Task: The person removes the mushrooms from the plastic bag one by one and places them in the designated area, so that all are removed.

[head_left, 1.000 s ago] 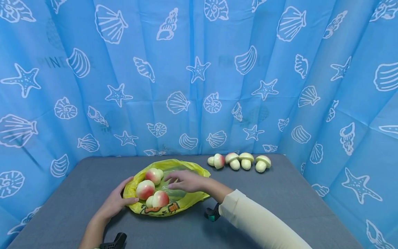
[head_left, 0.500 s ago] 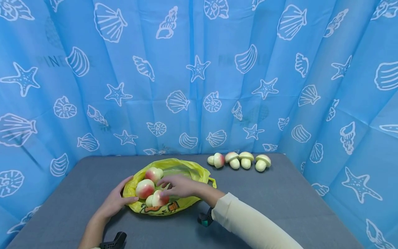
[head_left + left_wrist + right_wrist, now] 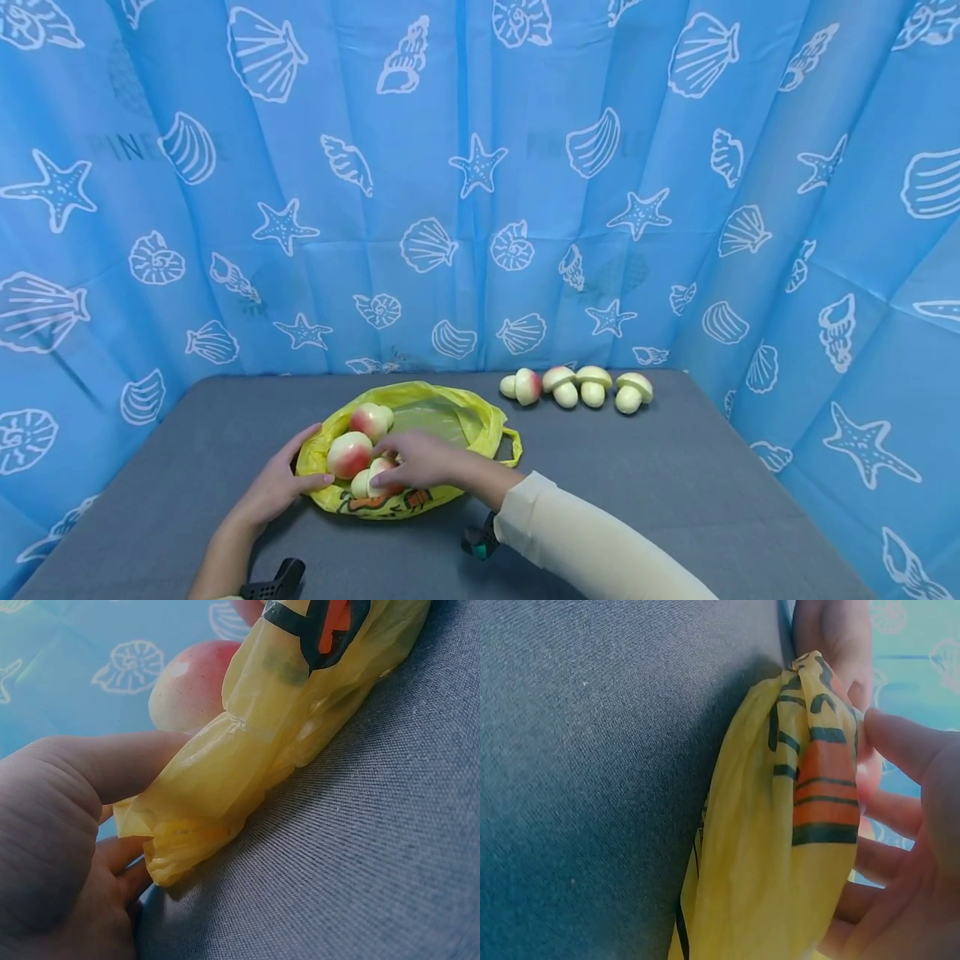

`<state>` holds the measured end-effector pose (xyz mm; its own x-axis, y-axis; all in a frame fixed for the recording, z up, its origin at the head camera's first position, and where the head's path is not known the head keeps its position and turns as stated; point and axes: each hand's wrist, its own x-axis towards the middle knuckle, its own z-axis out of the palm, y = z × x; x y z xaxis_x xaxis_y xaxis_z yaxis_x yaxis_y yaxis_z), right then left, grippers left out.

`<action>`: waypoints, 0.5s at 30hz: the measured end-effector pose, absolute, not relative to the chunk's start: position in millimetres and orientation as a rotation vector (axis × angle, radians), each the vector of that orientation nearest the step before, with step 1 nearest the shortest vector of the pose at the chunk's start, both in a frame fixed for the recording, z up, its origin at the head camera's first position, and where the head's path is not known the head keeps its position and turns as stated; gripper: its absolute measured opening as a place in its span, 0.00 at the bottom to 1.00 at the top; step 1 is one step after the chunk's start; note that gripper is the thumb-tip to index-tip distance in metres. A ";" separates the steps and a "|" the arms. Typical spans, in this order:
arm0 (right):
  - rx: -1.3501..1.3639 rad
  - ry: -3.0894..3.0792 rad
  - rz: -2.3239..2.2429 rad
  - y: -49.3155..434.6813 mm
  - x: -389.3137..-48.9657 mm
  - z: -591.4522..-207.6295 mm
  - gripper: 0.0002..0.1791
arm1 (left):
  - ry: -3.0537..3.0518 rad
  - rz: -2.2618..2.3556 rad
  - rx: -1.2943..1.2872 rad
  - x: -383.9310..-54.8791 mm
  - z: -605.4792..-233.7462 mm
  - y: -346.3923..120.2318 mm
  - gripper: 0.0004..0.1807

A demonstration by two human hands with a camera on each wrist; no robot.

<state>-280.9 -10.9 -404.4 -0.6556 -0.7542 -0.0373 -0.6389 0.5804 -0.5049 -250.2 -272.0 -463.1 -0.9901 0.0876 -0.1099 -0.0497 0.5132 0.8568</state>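
Note:
A yellow plastic bag (image 3: pixel 324 500) lies with its mouth spread on the table, three cream-and-pink toy mushrooms inside. My left hand (image 3: pixel 281 483) holds the bag's left rim, thumb over the edge and fingers outside, as the left wrist view also shows around the yellow plastic. Inside the mouth, my right hand (image 3: pixel 426 460) grips the front mushroom (image 3: pixel 363 485), its thumb on the cap and its fingers on the far side; the hand hides part of that cap. The middle mushroom (image 3: pixel 349 455) and the rear mushroom (image 3: pixel 371 422) lie on the bag's left side.
Several more toy mushrooms (image 3: pixel 593 387) stand in a row along the back of the grey table (image 3: pixel 637 483). Behind hangs a blue curtain (image 3: pixel 480 275) printed with shells and starfish. A bag handle loop (image 3: pixel 514 447) sticks out at the right.
My right hand has moved left and toward me inside the bag, from the open space to the front mushroom. The bag's right handle has come into view. My left hand has stayed put.

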 end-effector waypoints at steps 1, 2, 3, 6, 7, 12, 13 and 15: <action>-1.140 2.571 -0.662 -11.8 -280.1 -404.5 0.24 | 2.610 1.484 0.033 -250.2 -463.1 -271.7 0.52; -1.125 2.575 -0.654 -12.6 -279.1 -404.5 0.25 | 2.610 1.486 0.034 -250.2 -463.2 -271.6 0.52; -1.108 2.578 -0.646 -13.2 -278.1 -404.2 0.25 | 2.609 1.488 0.037 -250.1 -463.1 -271.4 0.52; -1.072 2.585 -0.633 -14.8 -276.2 -403.1 0.25 | 2.614 1.485 0.037 -250.4 -463.1 -271.8 0.52; -1.073 2.585 -0.631 -14.9 -276.0 -402.7 0.25 | 2.617 1.483 0.037 -250.7 -463.4 -271.8 0.52; -1.100 2.563 -0.657 -10.7 -276.0 -402.0 0.25 | 2.627 1.466 0.028 -251.2 -463.8 -270.4 0.52; -1.105 2.552 -0.671 -9.2 -276.2 -402.1 0.25 | 2.631 1.460 0.028 -251.3 -463.7 -270.1 0.52; -1.103 2.534 -0.695 -5.7 -276.6 -401.9 0.25 | 2.634 1.457 0.030 -251.3 -463.6 -269.8 0.52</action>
<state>-276.6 -5.7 -401.9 -0.6645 -0.7439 -0.0709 -0.6037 0.5903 -0.5358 -251.3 -269.8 -463.6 -0.9912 0.0807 -0.1046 -0.0457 0.5332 0.8447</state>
